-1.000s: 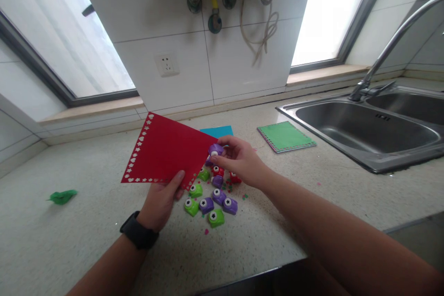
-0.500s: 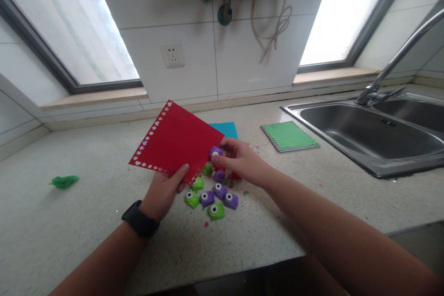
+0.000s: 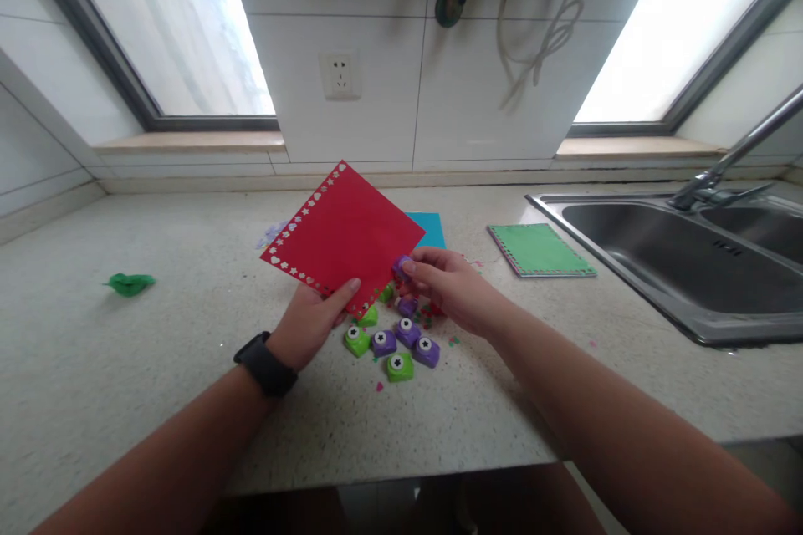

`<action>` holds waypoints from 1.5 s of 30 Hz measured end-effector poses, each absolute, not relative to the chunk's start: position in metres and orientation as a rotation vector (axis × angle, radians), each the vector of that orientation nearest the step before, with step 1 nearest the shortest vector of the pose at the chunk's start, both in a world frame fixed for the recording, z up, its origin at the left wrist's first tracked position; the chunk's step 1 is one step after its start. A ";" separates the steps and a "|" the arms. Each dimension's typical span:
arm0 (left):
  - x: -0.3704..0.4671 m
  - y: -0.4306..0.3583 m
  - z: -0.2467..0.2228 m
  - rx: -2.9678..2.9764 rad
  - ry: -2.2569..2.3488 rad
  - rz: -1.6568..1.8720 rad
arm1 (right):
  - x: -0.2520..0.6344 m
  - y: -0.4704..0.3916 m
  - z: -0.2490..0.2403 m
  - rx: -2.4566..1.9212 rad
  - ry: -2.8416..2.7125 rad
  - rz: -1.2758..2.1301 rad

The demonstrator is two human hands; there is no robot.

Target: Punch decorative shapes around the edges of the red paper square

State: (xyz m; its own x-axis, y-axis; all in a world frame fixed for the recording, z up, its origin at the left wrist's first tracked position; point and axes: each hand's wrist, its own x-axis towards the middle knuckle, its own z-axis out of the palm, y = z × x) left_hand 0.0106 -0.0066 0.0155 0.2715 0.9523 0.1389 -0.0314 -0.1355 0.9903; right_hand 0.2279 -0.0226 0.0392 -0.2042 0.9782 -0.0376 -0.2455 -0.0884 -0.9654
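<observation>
A red sheet of paper (image 3: 351, 226) is tilted above the counter, with small star, heart and flower shapes cut along two edges and part of a third. My left hand (image 3: 317, 313) is closed on its lower corner, thumb on top. Between the thumb and fingers of my right hand (image 3: 445, 280) is a purple craft punch (image 3: 402, 267), held at the sheet's right edge. Whether the paper sits inside the punch's slot I cannot tell. Below lie several other punches, among them a green punch (image 3: 400, 366) and a purple punch (image 3: 427, 351).
A blue sheet (image 3: 432, 227) lies behind the red one. To the right rests a stack of punched sheets with a green top (image 3: 539, 249), beside a steel sink (image 3: 633, 259). A crumpled green piece (image 3: 130, 284) lies at left. Paper bits (image 3: 454, 341) are scattered near the punches.
The whole view has shifted, so the scene sits farther right. My right thumb now lies over the top of the purple punch. Both hands keep their hold.
</observation>
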 end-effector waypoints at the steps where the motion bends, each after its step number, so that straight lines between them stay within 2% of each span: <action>1: 0.011 -0.007 0.016 1.408 0.920 1.105 | 0.228 -0.022 0.039 -0.949 -1.101 1.504; 8: 0.013 -0.008 0.019 1.323 0.921 1.134 | 0.230 -0.019 0.044 -0.900 -0.999 1.402; 29: 0.011 -0.006 0.016 1.344 0.887 1.143 | 0.216 -0.029 0.040 -1.107 -1.265 1.466; 45: 0.012 -0.007 0.014 1.365 0.913 1.191 | 0.212 -0.029 0.034 -1.078 -1.331 1.477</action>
